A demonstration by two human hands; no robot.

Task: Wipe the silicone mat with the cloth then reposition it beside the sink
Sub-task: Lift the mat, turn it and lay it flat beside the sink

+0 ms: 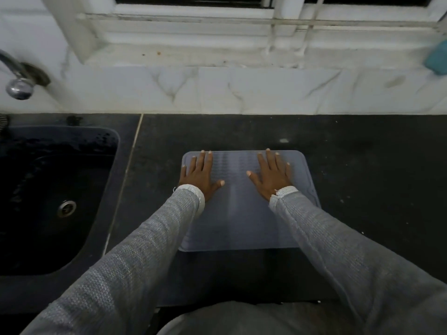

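1. The silicone mat (242, 213) is a grey-blue rectangle with rounded corners, lying flat on the dark counter (362, 177). It sits well to the right of the sink (48, 201), with a strip of bare counter and a pale seam line in between.
2. The left hand (199, 176) lies palm down on the mat's far left corner, fingers straight and only slightly spread, thumb pointing in toward the middle. It isn't gripping anything, just resting flat on the mat.
3. The right hand (272, 176) does pretty much the same on the far right part of the mat: flat, fingers straight and fanned a bit, thumb angled inward. Nothing is held here either.
4. The two hands are apart, with a ribbed stretch of the mat showing between them.
5. Both arms are in grey knit sleeves (135, 250) with lighter cuffs, and they cross over the mat's near corners.
6. The sink is black with a metal drain (66, 208), and its basin looks wet, though it's too dark to say much more.
7. A chrome tap (18, 85) sticks out of the white marble-look wall tiles (242, 90) at top left.
8. Above the tiles there's a white window ledge (193, 54) with a few specks on it, and something teal (437, 60) at the far right edge. It's too blurry to tell what it is.
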